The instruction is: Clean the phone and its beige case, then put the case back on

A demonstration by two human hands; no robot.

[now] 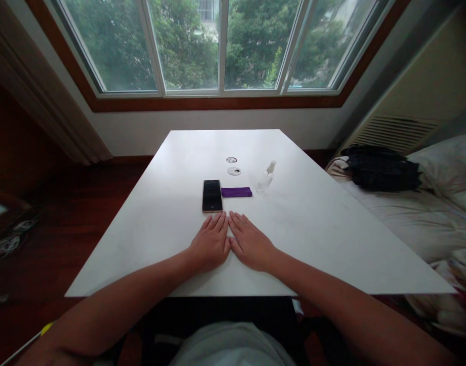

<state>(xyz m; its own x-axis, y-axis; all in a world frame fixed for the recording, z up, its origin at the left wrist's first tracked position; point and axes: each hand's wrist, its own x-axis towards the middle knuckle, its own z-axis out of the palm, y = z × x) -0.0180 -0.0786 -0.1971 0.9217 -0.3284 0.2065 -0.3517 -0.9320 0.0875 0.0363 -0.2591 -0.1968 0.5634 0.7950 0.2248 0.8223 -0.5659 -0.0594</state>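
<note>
Purple cloth (pixel 236 192) beside clear spray bottle (pixel 267 177), contents indistinct

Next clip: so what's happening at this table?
A person sits with the left hand and right hand laid flat on the white table, holding nothing. A dark-screened phone lies just past the left fingertips, with a folded purple cloth beside it. Farther right is a clear spray bottle; two small round items lie beyond the cloth.
</note>
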